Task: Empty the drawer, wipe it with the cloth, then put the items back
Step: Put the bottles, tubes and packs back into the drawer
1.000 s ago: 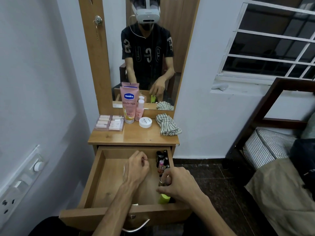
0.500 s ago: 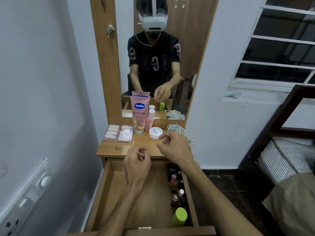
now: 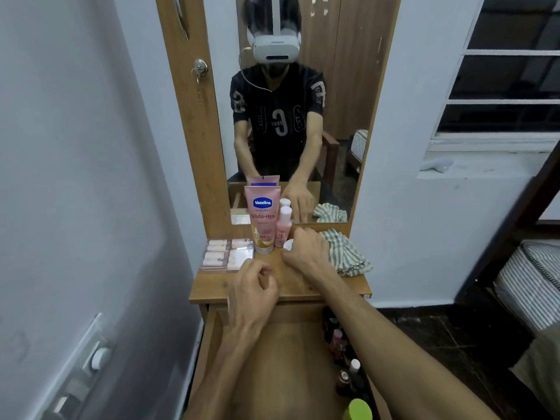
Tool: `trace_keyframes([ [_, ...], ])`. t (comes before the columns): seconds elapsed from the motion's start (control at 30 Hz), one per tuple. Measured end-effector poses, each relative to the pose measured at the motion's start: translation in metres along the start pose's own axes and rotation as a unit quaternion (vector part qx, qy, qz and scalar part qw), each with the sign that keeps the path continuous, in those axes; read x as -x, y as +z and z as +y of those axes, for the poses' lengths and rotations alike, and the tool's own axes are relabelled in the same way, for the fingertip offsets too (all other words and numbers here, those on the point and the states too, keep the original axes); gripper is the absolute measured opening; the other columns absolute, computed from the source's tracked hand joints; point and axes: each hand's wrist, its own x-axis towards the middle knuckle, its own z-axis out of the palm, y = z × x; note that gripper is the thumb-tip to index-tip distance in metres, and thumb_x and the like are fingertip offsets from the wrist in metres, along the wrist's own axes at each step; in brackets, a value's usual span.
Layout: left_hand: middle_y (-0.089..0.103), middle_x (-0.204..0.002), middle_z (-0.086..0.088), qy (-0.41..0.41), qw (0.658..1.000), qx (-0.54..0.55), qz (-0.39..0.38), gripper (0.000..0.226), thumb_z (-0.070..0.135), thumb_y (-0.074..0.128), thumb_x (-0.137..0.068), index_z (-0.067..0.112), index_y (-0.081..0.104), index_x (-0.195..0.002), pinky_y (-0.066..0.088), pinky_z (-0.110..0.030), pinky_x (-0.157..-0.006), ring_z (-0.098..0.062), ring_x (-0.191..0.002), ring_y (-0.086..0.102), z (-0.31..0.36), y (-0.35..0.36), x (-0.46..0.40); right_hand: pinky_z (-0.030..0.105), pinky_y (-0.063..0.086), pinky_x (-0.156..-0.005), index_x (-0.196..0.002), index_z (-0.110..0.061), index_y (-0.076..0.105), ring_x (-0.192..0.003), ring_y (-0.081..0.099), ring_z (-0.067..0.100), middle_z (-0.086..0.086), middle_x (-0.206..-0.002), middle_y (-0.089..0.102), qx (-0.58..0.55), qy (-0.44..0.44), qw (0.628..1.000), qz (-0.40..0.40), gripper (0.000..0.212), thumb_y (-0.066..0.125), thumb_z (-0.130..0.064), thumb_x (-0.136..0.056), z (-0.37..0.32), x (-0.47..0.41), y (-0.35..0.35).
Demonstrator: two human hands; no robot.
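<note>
The wooden drawer (image 3: pixel 212 344) is pulled out under me. Small dark and pink bottles (image 3: pixel 345 359) and a green cap (image 3: pixel 357 409) stand along its right side. On the dresser top (image 3: pixel 297 286) are a pink Vaseline tube (image 3: pixel 263 219), a small pink bottle (image 3: pixel 283 228), a white jar (image 3: pixel 289 244), a clear box of pink items (image 3: pixel 227 253) and the striped cloth (image 3: pixel 345 253). My right hand (image 3: pixel 303 250) rests knuckles-up on the top between jar and cloth; anything under it is hidden. My left hand (image 3: pixel 254 286) hovers at the top's front edge, fingers curled to the thumb.
A mirror (image 3: pixel 333 116) stands behind the dresser top and reflects me. A white wall with a switch plate (image 3: pixel 94 359) is close on the left. A bed with a striped mattress (image 3: pixel 533 277) and a dark floor lie to the right.
Both hands came up out of the drawer. The right hand travelled forward and down onto the dresser top beside the jar; the left hand rose to the top's front edge.
</note>
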Motion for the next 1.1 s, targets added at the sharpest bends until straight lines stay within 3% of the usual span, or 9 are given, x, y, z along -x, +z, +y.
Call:
trace_keyframes([
  [0.17,0.058,-0.083,0.014,0.021,1.000,-0.015,-0.010,0.011,0.013,0.066,-0.082,0.024,0.065,-0.084,0.048,-0.029,-0.062,-0.009,-0.071,0.053,-0.004,0.006,0.021,0.038,0.050,-0.086,-0.118,-0.014,0.061,-0.109,0.061,0.028,0.011,-0.120,0.061,0.049,-0.008,0.998,-0.036,0.047,0.075,-0.043,-0.083,0.006,0.012,-0.006],
  [0.3,0.058,-0.083,0.013,0.018,1.000,-0.014,-0.008,0.011,0.010,0.069,-0.082,0.020,0.066,-0.082,0.035,-0.010,-0.064,0.008,-0.083,0.049,0.007,0.007,0.031,0.036,0.050,-0.086,-0.116,-0.013,0.063,-0.108,0.064,0.028,0.010,-0.118,0.066,0.067,-0.040,0.995,-0.065,0.052,0.078,-0.048,-0.080,0.011,0.036,-0.018],
  [0.43,0.059,-0.075,0.012,-0.023,1.000,0.011,-0.008,0.018,0.008,0.068,-0.079,0.023,0.062,-0.073,0.042,-0.022,-0.057,-0.001,-0.070,0.053,0.012,0.008,0.045,0.036,0.053,-0.081,-0.105,-0.012,0.067,-0.096,0.064,0.026,0.007,-0.102,0.068,0.033,-0.079,0.992,-0.093,0.063,0.080,-0.064,-0.072,0.013,0.072,-0.034],
  [0.53,0.064,-0.074,0.013,-0.076,0.997,0.030,-0.009,0.020,0.008,0.065,-0.079,0.026,0.064,-0.071,0.048,-0.030,-0.058,-0.004,-0.069,0.057,0.008,0.008,0.061,0.034,0.050,-0.080,-0.111,-0.019,0.068,-0.101,0.060,0.024,0.004,-0.108,0.064,0.004,-0.100,0.987,-0.123,0.055,0.081,-0.051,-0.069,0.022,0.102,-0.038],
  [0.63,0.067,-0.075,0.013,-0.122,0.991,0.057,-0.016,0.023,0.006,0.064,-0.081,0.026,0.069,-0.072,0.048,-0.025,-0.061,-0.003,-0.072,0.061,-0.002,0.009,0.077,0.033,0.045,-0.076,-0.114,-0.023,0.068,-0.101,0.060,0.023,0.003,-0.109,0.065,-0.003,-0.127,0.980,-0.154,0.054,0.083,-0.049,-0.068,0.030,0.131,-0.034],
  [0.7,0.070,-0.075,0.011,-0.161,0.983,0.079,-0.033,0.027,0.002,0.063,-0.081,0.025,0.071,-0.071,0.044,-0.020,-0.062,-0.005,-0.073,0.063,-0.011,0.011,0.085,0.034,0.045,-0.078,-0.112,-0.022,0.068,-0.101,0.061,0.023,0.002,-0.110,0.065,0.013,-0.136,0.974,-0.182,0.052,0.084,-0.047,-0.069,0.034,0.147,-0.027],
  [0.83,0.072,-0.078,0.006,-0.220,0.965,0.090,-0.111,0.036,0.002,0.062,-0.084,0.033,0.068,-0.066,0.045,-0.027,-0.069,-0.018,-0.081,0.067,-0.020,0.016,0.099,0.038,0.045,-0.083,-0.115,-0.014,0.065,-0.106,0.061,0.030,0.009,-0.116,0.065,0.085,-0.130,0.964,-0.215,0.050,0.081,-0.040,-0.076,0.038,0.166,-0.003],
  [0.93,0.070,-0.084,0.009,-0.209,0.962,0.065,-0.166,0.035,0.005,0.060,-0.086,0.037,0.065,-0.071,0.044,-0.025,-0.075,-0.016,-0.088,0.065,-0.017,0.019,0.103,0.040,0.047,-0.090,-0.114,-0.010,0.063,-0.110,0.061,0.035,0.014,-0.118,0.062,0.113,-0.126,0.961,-0.219,0.041,0.076,-0.031,-0.082,0.044,0.168,0.011],
  [1.1,0.067,-0.085,0.011,-0.159,0.960,-0.014,-0.230,0.019,0.018,0.056,-0.086,0.033,0.068,-0.086,0.045,-0.028,-0.068,-0.016,-0.088,0.065,-0.012,0.018,0.104,0.041,0.047,-0.093,-0.114,-0.009,0.061,-0.109,0.062,0.034,0.015,-0.117,0.064,0.136,-0.129,0.957,-0.220,0.032,0.072,-0.025,-0.088,0.049,0.168,0.023],
])
